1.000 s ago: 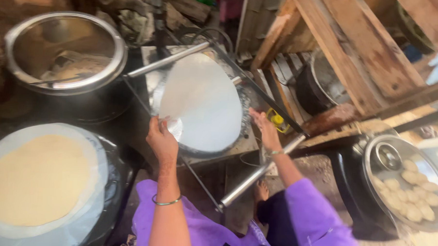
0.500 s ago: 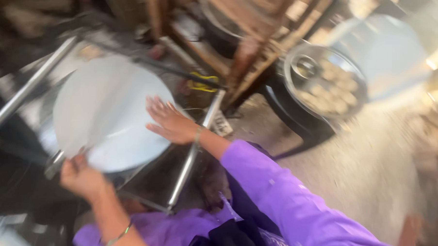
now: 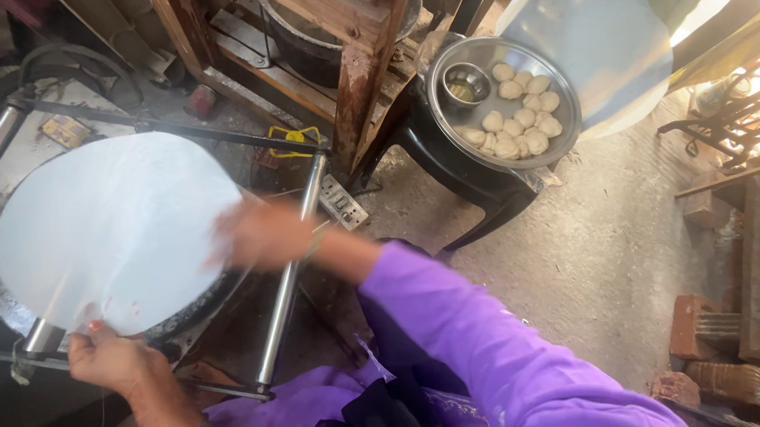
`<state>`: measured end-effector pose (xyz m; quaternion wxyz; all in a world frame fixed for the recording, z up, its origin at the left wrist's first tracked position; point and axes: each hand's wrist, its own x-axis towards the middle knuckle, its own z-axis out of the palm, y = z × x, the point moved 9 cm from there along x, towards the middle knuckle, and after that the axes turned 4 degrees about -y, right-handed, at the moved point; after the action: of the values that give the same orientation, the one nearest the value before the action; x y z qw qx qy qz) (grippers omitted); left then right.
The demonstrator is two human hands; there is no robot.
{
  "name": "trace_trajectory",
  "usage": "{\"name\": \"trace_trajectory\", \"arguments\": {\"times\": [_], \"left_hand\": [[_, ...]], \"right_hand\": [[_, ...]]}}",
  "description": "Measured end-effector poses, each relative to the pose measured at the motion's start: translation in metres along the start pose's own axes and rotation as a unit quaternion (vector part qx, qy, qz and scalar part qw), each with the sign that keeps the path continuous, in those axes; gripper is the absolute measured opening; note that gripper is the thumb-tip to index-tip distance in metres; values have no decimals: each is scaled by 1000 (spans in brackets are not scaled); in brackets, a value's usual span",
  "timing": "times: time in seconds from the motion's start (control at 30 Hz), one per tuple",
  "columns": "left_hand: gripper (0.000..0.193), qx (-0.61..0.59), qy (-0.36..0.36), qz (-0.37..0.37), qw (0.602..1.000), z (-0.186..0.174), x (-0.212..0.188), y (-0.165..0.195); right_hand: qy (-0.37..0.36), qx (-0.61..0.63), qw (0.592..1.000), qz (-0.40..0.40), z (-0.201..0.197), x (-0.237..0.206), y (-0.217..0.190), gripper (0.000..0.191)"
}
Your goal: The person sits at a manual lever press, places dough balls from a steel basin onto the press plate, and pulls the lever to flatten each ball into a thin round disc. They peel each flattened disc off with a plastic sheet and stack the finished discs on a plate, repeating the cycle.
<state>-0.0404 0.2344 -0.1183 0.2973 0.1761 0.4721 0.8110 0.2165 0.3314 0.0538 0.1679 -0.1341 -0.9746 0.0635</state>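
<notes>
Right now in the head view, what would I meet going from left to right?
Left hand pinching the round white sheet → blurred right hand → wooden post → steel tray of dough balls on the black stool → bricks.

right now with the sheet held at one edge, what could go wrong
1. The left hand pinches only the near edge of the round white sheet, so the thin sheet could fold or slip.
2. The right hand is blurred mid-move beside the sheet's edge; it might snag or crease it.
3. The steel tray of dough balls sits on a small black stool near the purple sleeve; a wide swing could perhaps knock it.
</notes>
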Motion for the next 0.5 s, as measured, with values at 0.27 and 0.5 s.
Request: {"name": "trace_trajectory", "arguments": {"times": [0.27,0.5], "left_hand": [[30,-54,45,-70,995,-13,4,-9],[27,-45,57,-83,994,-6,-1,-8]], "right_hand": [[51,-184,767,613,-147,-313,235,14],[-50,-99,862,495,-113,-400,281,41]]}}
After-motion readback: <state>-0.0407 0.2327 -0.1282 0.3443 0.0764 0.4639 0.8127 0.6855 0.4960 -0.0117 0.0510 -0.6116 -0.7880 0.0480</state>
